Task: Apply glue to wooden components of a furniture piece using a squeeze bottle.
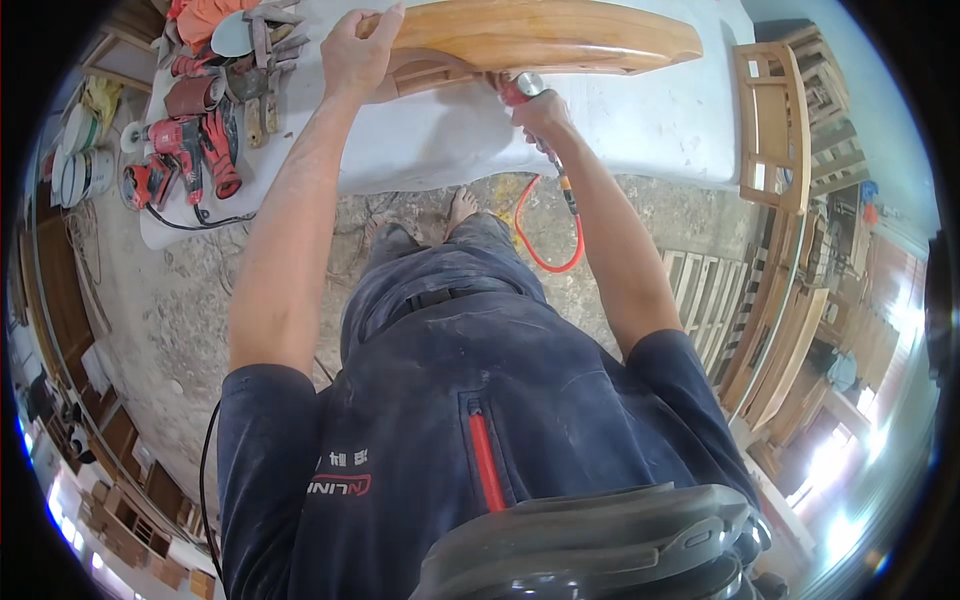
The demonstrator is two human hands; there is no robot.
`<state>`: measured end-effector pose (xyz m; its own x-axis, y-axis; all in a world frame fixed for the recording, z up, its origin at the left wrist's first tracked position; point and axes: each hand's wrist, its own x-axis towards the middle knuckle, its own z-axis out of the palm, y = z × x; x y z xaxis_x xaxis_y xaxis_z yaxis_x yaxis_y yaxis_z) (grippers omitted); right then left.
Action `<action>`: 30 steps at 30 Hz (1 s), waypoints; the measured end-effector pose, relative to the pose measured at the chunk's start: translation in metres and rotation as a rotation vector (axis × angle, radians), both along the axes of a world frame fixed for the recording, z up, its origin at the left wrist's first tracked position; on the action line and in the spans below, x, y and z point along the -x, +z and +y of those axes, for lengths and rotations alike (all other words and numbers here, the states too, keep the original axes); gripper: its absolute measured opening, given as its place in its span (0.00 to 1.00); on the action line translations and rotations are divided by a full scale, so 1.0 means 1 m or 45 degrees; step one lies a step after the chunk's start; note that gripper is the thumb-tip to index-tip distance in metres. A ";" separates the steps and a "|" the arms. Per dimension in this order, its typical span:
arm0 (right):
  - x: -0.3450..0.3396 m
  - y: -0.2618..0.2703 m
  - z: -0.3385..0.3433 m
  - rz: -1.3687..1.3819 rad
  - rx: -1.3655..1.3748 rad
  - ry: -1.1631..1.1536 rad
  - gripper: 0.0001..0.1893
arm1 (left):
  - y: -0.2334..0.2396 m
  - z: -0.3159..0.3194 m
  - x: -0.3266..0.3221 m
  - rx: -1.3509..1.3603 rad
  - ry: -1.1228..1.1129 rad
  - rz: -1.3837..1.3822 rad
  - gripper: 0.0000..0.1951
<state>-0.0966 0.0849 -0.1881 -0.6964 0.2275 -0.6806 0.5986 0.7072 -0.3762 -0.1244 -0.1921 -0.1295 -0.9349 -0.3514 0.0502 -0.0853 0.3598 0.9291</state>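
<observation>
A curved, varnished wooden furniture part (pixel 555 34) rests on the white-covered table (pixel 637 135), tilted up, with an open framework below its broad face. My left hand (pixel 356 56) grips its left end, thumb on top. In my right hand (pixel 544 116) is a red and silver air-powered tool (pixel 527 84), probably a small grinder or sander. Its head is up against the lower edge of the wood; the exact contact is hidden. From its handle a red air hose (pixel 553 268) loops down beside the table's front edge.
Red power tools (pixel 176 139), a roll of abrasive (pixel 196 96) and several handled scrapers (pixel 259 97) lie on the table's left. Buckets (pixel 86 176) stand beyond. At right are a wooden frame (pixel 776 127) and a slatted pallet (pixel 701 292). A black cord (pixel 202 223) hangs off the left corner.
</observation>
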 end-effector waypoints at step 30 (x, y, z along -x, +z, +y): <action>-0.039 0.006 -0.146 0.088 0.057 -0.055 0.21 | 0.015 -0.007 0.024 0.489 -0.440 0.031 0.31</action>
<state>-0.0578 -0.0607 -0.1822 -0.7324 0.2290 -0.6412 0.5996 0.6630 -0.4482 -0.1488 -0.1989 -0.1146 -0.9901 0.0257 0.1380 0.1186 0.6789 0.7246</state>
